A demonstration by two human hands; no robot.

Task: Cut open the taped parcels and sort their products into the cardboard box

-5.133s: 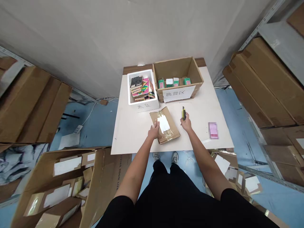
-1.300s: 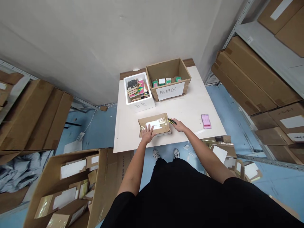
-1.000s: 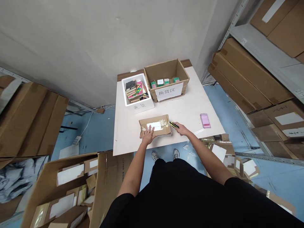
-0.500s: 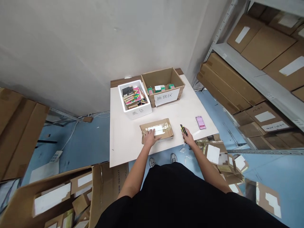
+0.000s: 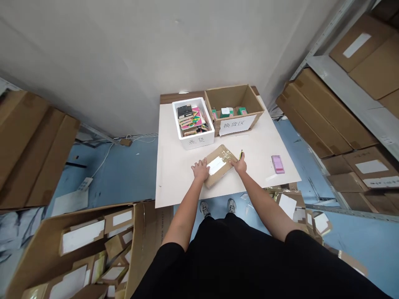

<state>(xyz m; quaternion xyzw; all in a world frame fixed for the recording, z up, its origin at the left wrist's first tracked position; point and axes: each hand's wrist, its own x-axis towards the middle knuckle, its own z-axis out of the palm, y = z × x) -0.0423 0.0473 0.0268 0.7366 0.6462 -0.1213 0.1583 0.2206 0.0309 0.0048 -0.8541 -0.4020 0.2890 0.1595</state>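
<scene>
The parcel point(image 5: 220, 167) is set near the front edge of the surface point(image 5: 174, 178), touched at left by the left hand point(image 5: 200, 170), grip spread, at right by the right hand point(image 5: 240, 165), the cutter point(image 5: 241, 154) pinched in its grip.

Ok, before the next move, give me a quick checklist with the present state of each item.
1. Left hand on the parcel: ok, at its left edge.
2. Cutter in the right hand: ok, and that hand is also at the parcel's right end.
3. Cutter blade retracted: cannot tell, too small to see.
4. White label facing up: ok.
5. Shiny tape cut through: cannot tell.
6. Pink item clear of both hands: ok, it lies apart, to the right.
</scene>
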